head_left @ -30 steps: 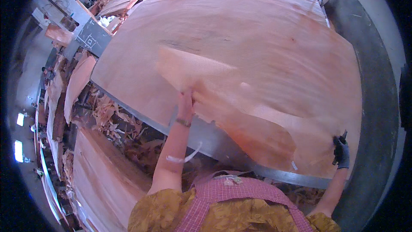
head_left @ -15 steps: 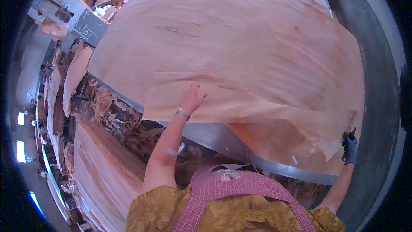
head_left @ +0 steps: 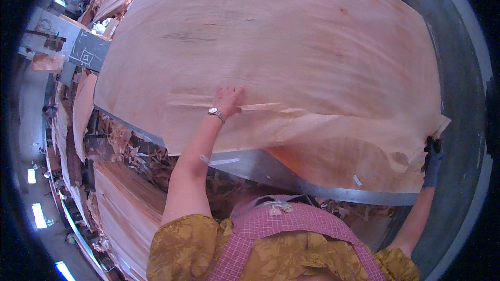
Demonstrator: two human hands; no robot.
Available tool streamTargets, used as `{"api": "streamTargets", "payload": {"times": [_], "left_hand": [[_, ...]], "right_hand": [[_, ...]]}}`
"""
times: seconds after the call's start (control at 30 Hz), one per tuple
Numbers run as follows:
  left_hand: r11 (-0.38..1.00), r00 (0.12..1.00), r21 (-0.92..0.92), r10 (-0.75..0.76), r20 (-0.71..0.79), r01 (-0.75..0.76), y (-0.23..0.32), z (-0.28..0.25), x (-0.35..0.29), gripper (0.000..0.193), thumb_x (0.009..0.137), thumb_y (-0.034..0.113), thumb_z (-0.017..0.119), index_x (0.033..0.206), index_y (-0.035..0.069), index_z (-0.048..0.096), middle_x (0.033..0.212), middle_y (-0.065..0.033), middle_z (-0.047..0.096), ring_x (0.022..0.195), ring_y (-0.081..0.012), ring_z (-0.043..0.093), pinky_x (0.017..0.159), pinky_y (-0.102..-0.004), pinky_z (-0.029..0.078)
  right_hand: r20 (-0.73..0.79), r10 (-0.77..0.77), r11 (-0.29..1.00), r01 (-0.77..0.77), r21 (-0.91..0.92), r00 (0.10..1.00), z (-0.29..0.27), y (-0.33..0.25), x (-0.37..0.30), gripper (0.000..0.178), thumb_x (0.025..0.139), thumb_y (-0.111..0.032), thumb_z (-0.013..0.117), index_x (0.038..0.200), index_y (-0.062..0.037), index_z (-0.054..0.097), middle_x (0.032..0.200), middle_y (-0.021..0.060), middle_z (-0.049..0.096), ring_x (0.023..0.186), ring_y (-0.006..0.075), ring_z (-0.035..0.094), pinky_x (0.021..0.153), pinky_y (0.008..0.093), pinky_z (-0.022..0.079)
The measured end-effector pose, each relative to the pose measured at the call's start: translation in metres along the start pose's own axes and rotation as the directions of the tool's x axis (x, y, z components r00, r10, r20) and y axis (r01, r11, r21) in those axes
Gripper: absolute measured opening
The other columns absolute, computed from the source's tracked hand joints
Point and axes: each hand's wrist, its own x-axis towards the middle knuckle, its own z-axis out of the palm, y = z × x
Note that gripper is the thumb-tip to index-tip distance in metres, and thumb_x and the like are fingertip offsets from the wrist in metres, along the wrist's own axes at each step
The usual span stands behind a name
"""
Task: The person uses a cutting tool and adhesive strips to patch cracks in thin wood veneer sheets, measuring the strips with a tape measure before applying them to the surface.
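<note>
A thin loose wood veneer sheet (head_left: pixel 333 127) lies over a broad stack of pale veneer (head_left: pixel 291 47). My bare left hand (head_left: pixel 229 100), with a wristwatch (head_left: pixel 213 111) above it, presses flat on the veneer, fingers spread, beside a raised crease. At the right end my gloved right hand (head_left: pixel 432 162) has its dark fingers closed at the loose sheet's edge, near its turned-up corner. Between my hands the sheet's near edge bulges upward. Beneath it show an orange-brown veneer surface (head_left: pixel 323 161) and a grey metal edge (head_left: pixel 250 164).
Veneer scraps (head_left: pixel 122 138) litter the floor at the left. Another veneer stack (head_left: pixel 125 203) stands at the near left. A grey box-shaped machine part (head_left: pixel 89 50) with white marks is by the far left corner. A dark grey surface (head_left: pixel 461 99) runs along the right.
My left hand has come down flat on the veneer. My right hand has moved away from me, shifting the sheet's right corner farther and to the right. The view has shifted slightly.
</note>
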Motion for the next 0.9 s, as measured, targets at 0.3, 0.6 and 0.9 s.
{"api": "streamTargets", "payload": {"times": [0.3,0.6,0.9], "left_hand": [[0.987,0.964,-0.127,0.059,-0.259,-0.094,-0.063,-0.058,0.005,0.02,0.084,0.033,0.068,0.094,0.015,0.069,0.091,-0.0106,0.068,0.086,-0.0302,0.065,0.091,-0.0483,0.043],[0.986,0.528,0.166,0.157,-0.834,-0.032,-0.051,-0.177,-0.126,0.014,0.086,0.012,0.065,0.1,0.011,0.061,0.076,-0.0034,0.06,0.077,-0.0241,0.06,0.105,-0.0484,0.038],[0.996,0.698,-0.05,-0.085,-0.711,0.071,0.003,0.026,-0.174,0.005,0.084,0.018,0.067,0.084,0.013,0.064,0.086,-0.0058,0.06,0.091,-0.0245,0.06,0.101,-0.0495,0.041]], "right_hand": [[0.068,-0.11,0.981,0.097,0.166,0.992,0.014,-0.016,0.046,0.024,0.09,-0.031,0.068,0.105,-0.0125,0.064,0.076,-0.0008,0.061,0.043,0.0084,0.038,0.037,0.0269,0.033],[0.249,-0.18,0.832,0.012,0.555,0.952,0.016,-0.003,0.087,0.051,0.091,-0.022,0.065,0.138,-0.0106,0.049,0.13,0.0092,0.06,0.103,0.0155,0.059,0.08,0.039,0.047],[0.284,-0.106,0.878,-0.044,0.476,0.953,0.008,0.034,0.103,0.048,0.094,-0.018,0.061,0.139,-0.0054,0.049,0.143,0.0105,0.051,0.132,0.0241,0.048,0.114,0.042,0.028]]}}
